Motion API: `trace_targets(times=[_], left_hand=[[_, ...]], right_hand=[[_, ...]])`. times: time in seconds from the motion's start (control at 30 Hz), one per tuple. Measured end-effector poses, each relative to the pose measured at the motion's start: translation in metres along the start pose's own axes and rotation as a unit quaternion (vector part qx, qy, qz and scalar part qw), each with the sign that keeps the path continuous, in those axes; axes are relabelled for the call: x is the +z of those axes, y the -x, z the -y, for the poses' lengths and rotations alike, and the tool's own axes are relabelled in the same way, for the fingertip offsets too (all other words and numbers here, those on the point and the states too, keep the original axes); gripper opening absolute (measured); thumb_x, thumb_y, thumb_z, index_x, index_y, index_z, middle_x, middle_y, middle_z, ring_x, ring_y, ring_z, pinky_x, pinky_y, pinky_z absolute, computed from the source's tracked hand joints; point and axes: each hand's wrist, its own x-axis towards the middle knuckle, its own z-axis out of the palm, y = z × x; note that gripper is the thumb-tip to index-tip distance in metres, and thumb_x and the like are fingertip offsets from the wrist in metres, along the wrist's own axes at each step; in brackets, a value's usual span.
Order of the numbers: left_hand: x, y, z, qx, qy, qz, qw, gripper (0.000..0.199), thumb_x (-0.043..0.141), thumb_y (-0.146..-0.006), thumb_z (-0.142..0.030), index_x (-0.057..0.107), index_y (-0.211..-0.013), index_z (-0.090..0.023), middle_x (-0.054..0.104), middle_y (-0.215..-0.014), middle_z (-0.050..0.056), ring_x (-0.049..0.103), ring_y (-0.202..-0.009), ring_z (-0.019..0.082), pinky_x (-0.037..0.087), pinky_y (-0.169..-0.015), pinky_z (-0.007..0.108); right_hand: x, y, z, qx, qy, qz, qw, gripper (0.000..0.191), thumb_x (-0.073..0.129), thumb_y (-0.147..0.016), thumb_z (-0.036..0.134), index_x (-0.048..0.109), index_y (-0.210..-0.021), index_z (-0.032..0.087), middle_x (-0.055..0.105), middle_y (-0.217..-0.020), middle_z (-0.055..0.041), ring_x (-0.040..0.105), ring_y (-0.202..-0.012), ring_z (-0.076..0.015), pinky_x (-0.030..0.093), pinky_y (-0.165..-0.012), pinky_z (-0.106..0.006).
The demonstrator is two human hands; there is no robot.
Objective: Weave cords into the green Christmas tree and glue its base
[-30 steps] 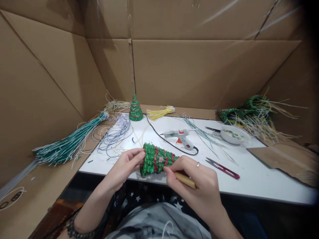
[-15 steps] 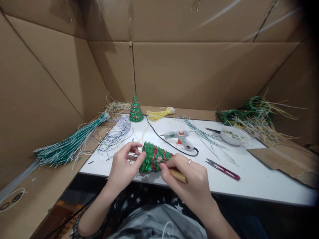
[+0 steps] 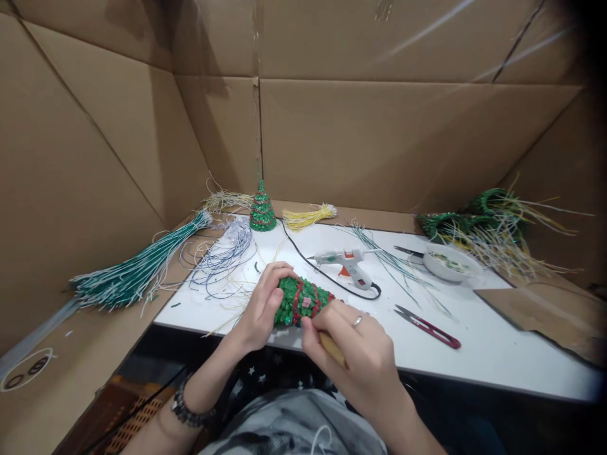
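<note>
A small green decorative Christmas tree [image 3: 288,302] with red garland and a pink ornament lies on its side above the table's front edge. My left hand [image 3: 263,306] is closed round its wide base end. In my right hand [image 3: 355,341] is a tool with a wooden handle [image 3: 333,349], gripped close against the tree's side. The tool's tip is hidden by my fingers and the tree. Thin pale wires trail out beside my left hand.
Behind the tree lies a white glue gun [image 3: 348,262] with a black cord. Red thread snips [image 3: 429,327] and a white bowl [image 3: 450,276] are at the right. Another tree [image 3: 262,208] stands at the back. Wire bundles [image 3: 142,265] lie left; cardboard walls [image 3: 403,139] enclose the table.
My left hand has shifted right and wrapped more fully round the tree's base. My right hand keeps the wooden-handled tool at the tree, its handle now tilted more steeply. The view has shifted slightly.
</note>
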Motion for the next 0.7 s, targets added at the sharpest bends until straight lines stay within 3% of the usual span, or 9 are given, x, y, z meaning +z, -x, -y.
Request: trace_targets(times=[0.13, 0.23, 0.27, 0.33, 0.4, 0.47, 0.53, 0.7], left_hand=[[0.004, 0.001, 0.006, 0.004, -0.003, -0.012, 1.0, 0.043, 0.025, -0.099, -0.048, 0.055, -0.114, -0.021, 0.05, -0.125, 0.011, 0.044, -0.124, 0.027, 0.032, -0.108, 0.041], [0.007, 0.002, 0.008, 0.013, 0.002, -0.013, 1.0, 0.043, 0.024, -0.098, -0.049, 0.054, -0.113, -0.022, 0.049, -0.123, 0.011, 0.044, -0.122, 0.027, 0.033, -0.107, 0.042], [0.008, 0.002, 0.009, 0.014, 0.004, -0.012, 1.0, 0.043, 0.025, -0.098, -0.049, 0.054, -0.113, -0.021, 0.049, -0.122, 0.011, 0.044, -0.121, 0.027, 0.034, -0.106, 0.042], [0.009, 0.002, 0.009, 0.013, 0.005, -0.012, 1.0, 0.043, 0.025, -0.097, -0.05, 0.054, -0.112, -0.021, 0.05, -0.122, 0.011, 0.045, -0.12, 0.027, 0.034, -0.106, 0.042], [0.009, 0.001, 0.009, 0.011, 0.005, -0.014, 1.0, 0.044, 0.026, -0.097, -0.051, 0.054, -0.111, -0.021, 0.05, -0.121, 0.012, 0.045, -0.12, 0.028, 0.035, -0.106, 0.042], [0.008, 0.0, 0.008, 0.008, 0.01, -0.012, 1.0, 0.043, 0.026, -0.097, -0.05, 0.054, -0.11, -0.021, 0.051, -0.121, 0.012, 0.045, -0.119, 0.028, 0.035, -0.105, 0.042], [0.007, -0.002, 0.006, 0.005, 0.023, -0.006, 1.0, 0.041, 0.025, -0.097, -0.047, 0.054, -0.108, -0.021, 0.052, -0.118, 0.011, 0.047, -0.116, 0.027, 0.036, -0.104, 0.041], [0.006, -0.003, 0.001, -0.005, 0.029, -0.003, 1.0, 0.037, 0.025, -0.098, -0.042, 0.054, -0.107, -0.021, 0.053, -0.113, 0.01, 0.049, -0.112, 0.026, 0.037, -0.102, 0.041]], right_hand=[[0.007, 0.0, -0.001, 0.044, -0.079, -0.019, 0.996, 0.025, 0.054, -0.09, 0.012, 0.048, -0.068, 0.022, 0.046, -0.06, 0.0035, 0.046, -0.055, -0.0104, 0.038, -0.053, -0.025], [0.025, 0.001, -0.002, 0.116, -0.231, -0.071, 0.964, 0.028, 0.044, -0.096, 0.02, 0.051, -0.069, 0.021, 0.056, -0.073, -0.0029, 0.056, -0.07, -0.0148, 0.044, -0.062, -0.029], [0.034, 0.0, -0.002, 0.142, -0.296, -0.102, 0.939, 0.033, 0.039, -0.099, 0.024, 0.049, -0.067, 0.021, 0.057, -0.074, -0.0041, 0.056, -0.071, -0.0157, 0.045, -0.062, -0.03], [0.052, -0.002, -0.001, 0.178, -0.437, -0.192, 0.86, 0.041, 0.036, -0.101, 0.031, 0.041, -0.062, 0.022, 0.046, -0.059, 0.0008, 0.048, -0.055, -0.0139, 0.041, -0.054, -0.03], [0.067, -0.006, 0.002, 0.165, -0.55, -0.26, 0.777, 0.045, 0.038, -0.101, 0.04, 0.031, -0.06, 0.023, 0.028, -0.049, 0.007, 0.029, -0.041, -0.0103, 0.03, -0.044, -0.027], [0.077, -0.01, 0.004, 0.131, -0.609, -0.283, 0.729, 0.051, 0.042, -0.099, 0.049, 0.025, -0.059, 0.023, 0.019, -0.047, 0.009, 0.017, -0.039, -0.0084, 0.021, -0.04, -0.025], [0.083, -0.013, 0.004, 0.105, -0.624, -0.287, 0.72, 0.056, 0.048, -0.095, 0.055, 0.024, -0.057, 0.022, 0.017, -0.046, 0.0092, 0.014, -0.038, -0.0076, 0.017, -0.04, -0.024], [0.088, -0.016, 0.001, 0.083, -0.601, -0.272, 0.747, 0.058, 0.052, -0.093, 0.055, 0.024, -0.054, 0.023, 0.018, -0.045, 0.009, 0.016, -0.035, -0.0065, 0.017, -0.038, -0.024]])
